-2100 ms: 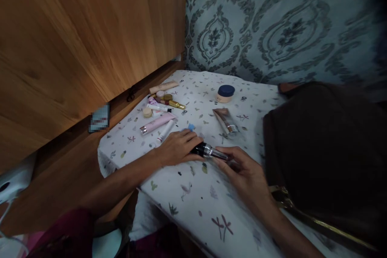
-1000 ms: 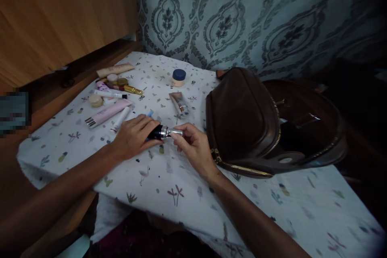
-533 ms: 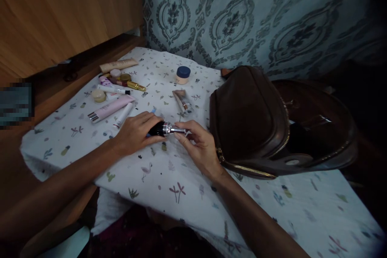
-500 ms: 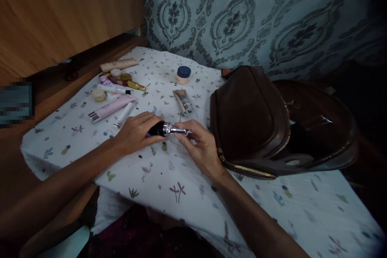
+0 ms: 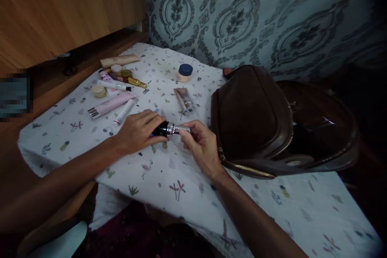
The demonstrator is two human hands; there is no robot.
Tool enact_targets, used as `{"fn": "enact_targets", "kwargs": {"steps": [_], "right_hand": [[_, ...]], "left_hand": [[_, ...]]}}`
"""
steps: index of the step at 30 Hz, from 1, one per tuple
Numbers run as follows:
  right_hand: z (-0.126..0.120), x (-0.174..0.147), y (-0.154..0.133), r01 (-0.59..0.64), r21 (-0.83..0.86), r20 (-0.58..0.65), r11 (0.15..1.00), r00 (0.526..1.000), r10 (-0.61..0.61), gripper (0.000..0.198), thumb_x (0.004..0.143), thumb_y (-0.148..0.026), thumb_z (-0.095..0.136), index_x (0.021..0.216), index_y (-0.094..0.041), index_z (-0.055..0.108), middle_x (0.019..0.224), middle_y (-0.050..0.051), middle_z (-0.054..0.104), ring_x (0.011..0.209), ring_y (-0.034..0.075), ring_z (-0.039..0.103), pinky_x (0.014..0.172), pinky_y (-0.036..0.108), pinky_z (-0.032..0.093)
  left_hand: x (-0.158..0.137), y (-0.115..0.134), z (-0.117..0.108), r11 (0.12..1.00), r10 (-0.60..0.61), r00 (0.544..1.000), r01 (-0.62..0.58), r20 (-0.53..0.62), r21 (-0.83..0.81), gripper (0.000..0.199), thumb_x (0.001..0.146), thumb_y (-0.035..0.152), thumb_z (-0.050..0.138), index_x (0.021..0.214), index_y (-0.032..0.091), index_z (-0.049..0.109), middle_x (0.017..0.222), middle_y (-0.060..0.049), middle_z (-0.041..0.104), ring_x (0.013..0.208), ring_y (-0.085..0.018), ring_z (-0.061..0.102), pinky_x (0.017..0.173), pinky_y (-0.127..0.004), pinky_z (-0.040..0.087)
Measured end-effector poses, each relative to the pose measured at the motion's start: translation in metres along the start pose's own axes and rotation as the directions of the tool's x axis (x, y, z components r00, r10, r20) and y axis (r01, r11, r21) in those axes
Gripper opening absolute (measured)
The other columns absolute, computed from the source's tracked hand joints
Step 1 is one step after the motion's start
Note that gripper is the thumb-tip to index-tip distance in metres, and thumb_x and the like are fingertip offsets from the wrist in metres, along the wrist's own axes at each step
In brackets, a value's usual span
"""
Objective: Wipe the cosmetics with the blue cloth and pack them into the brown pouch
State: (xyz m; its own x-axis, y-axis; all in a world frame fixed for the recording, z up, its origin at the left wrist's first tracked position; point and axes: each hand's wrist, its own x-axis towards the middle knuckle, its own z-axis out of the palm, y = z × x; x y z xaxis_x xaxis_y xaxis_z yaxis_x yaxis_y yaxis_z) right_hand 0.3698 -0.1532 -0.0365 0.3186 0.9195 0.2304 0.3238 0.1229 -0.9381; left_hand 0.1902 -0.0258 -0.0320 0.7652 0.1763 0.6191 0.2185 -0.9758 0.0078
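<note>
My left hand (image 5: 137,131) is wrapped around the black body of a black-and-silver cosmetic tube (image 5: 161,129), held sideways just above the cloth. A bit of blue shows by the fingers of that hand. With thumb and fingers, my right hand (image 5: 199,143) pinches the narrow silver end of the same tube. The fingers hide part of that end, so its exact kind is unclear. Behind the hands lies a beige tube with a clear cap (image 5: 184,100). Left of them rest a pink tube (image 5: 110,105) and a slim white tube (image 5: 124,112).
A brown leather backpack (image 5: 248,117) lies unzipped on the right. Toward the back stands a jar with a dark blue lid (image 5: 185,72). Several cosmetics, among them a tan tube (image 5: 119,61) and a small cream jar (image 5: 98,90), are grouped at left on the printed cloth (image 5: 181,209).
Both hands and the black-and-silver tube have shifted slightly right in view. My right fingers have moved a little along the silver end, away from the collar. The grip remains.
</note>
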Motion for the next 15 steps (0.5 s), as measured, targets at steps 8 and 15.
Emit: {"fn": "enact_targets", "kwargs": {"steps": [8, 15], "right_hand": [[-0.0005, 0.0027, 0.0051, 0.056, 0.008, 0.04, 0.998, 0.998, -0.057, 0.037, 0.088, -0.052, 0.068, 0.109, -0.022, 0.062, 0.088, 0.001, 0.065, 0.074, 0.015, 0.059, 0.062, 0.026, 0.046], [0.0002, 0.0006, 0.0014, -0.014, -0.054, -0.003, 0.998, 1.0, 0.014, 0.037, 0.091, -0.057, 0.062, 0.086, -0.02, 0.06, 0.059, -0.005, 0.05, 0.052, 0.011, 0.046, 0.052, 0.025, 0.038]], "left_hand": [[-0.0022, -0.0015, 0.0014, 0.999, -0.04, 0.999, 0.04, 0.017, 0.005, 0.043, 0.098, 0.057, 0.049, 0.104, 0.016, 0.06, 0.09, -0.006, 0.07, 0.083, -0.02, 0.066, 0.065, -0.029, 0.05], [0.0, 0.0034, 0.0014, 0.994, 0.021, 1.0, -0.021, -0.002, 0.104, 0.038, 0.1, 0.05, 0.047, 0.104, 0.015, 0.06, 0.088, -0.006, 0.069, 0.08, -0.02, 0.064, 0.065, -0.03, 0.05]]}}
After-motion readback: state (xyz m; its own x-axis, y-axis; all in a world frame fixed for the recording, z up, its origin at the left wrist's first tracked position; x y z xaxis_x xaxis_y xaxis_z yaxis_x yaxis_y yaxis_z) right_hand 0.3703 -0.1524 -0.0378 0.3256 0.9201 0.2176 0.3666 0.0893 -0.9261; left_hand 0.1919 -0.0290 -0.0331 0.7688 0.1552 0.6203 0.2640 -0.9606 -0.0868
